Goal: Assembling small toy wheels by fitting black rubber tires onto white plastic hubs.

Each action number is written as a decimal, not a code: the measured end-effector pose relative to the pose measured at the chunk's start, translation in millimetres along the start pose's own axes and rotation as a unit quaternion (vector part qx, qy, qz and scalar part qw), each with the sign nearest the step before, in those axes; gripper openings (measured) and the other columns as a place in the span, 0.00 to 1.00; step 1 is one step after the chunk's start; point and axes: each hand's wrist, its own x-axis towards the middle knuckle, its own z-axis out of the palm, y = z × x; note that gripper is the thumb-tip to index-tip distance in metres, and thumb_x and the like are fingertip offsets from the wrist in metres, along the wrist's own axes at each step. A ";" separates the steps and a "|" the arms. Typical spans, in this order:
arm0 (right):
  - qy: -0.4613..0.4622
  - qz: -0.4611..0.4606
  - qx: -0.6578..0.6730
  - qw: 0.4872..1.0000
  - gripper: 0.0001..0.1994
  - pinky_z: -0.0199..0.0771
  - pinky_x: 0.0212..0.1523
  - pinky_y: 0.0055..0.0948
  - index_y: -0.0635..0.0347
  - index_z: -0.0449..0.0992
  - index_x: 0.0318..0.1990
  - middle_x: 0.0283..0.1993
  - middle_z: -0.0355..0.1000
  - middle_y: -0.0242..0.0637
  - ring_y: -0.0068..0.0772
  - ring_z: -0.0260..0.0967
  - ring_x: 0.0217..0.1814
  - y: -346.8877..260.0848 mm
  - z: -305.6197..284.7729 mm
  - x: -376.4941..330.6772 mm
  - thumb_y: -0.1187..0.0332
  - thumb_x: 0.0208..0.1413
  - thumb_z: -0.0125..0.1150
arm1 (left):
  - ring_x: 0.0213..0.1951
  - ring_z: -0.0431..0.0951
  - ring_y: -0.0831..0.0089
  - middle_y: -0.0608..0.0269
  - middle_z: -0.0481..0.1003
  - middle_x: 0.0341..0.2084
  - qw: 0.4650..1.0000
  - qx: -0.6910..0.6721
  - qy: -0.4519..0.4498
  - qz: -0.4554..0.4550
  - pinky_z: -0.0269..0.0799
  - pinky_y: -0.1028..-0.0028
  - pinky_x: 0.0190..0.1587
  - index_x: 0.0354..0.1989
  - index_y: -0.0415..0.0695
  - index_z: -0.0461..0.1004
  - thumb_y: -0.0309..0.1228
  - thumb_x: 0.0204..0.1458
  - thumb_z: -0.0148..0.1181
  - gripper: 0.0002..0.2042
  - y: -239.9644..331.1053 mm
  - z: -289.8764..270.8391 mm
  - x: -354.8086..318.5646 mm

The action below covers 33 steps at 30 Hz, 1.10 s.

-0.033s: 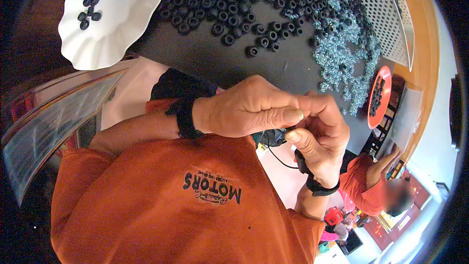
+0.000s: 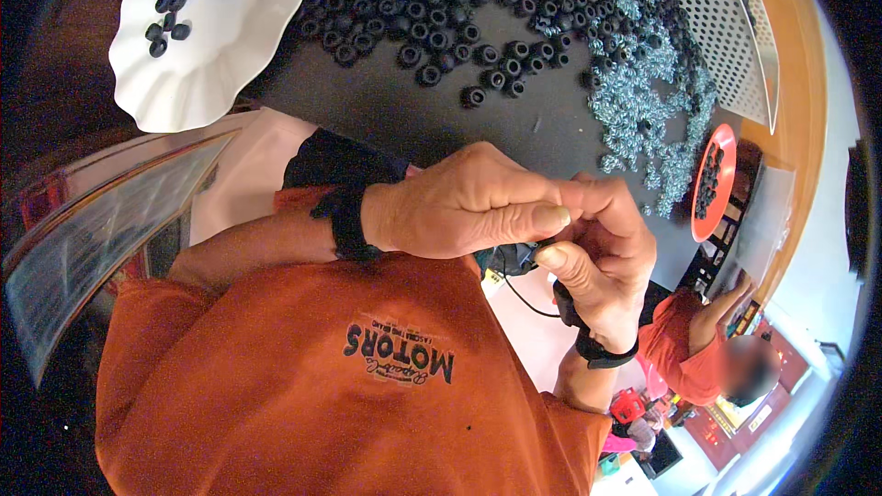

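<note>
My left hand [image 2: 473,202] and my right hand [image 2: 602,243] meet in front of my chest, above the near edge of the dark table. The left thumb presses against its bent index finger, and the fingertips touch the right hand's curled fingers. Right thumb and fingers are bent inward. Whatever lies between the fingertips is hidden. Beyond the hands, many black ring-shaped pieces [image 2: 427,73] with round holes are spread over the table [image 2: 542,129]. A heap of small silvery-blue pieces [image 2: 634,115] lies to their right, too small to tell their kind.
A white wavy-edged plate [image 2: 197,87] at far left holds several black pieces. On the right are a red dish [image 2: 700,225] of small dark pieces and a white perforated container [image 2: 726,46]. A person in an orange shirt [image 2: 680,340] is at lower right.
</note>
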 end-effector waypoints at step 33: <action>0.125 -0.207 -0.397 0.885 0.09 0.59 0.21 0.23 0.64 0.66 0.33 0.23 0.64 0.36 0.27 0.58 0.18 -2.0 19.1 -2.4 0.74 0.50 0.62 | 0.23 0.66 0.84 0.72 0.66 0.19 0.988 -0.010 0.055 -0.142 0.61 0.80 0.26 0.34 0.41 0.69 0.40 0.63 0.42 0.15 8.8 2.6 1.7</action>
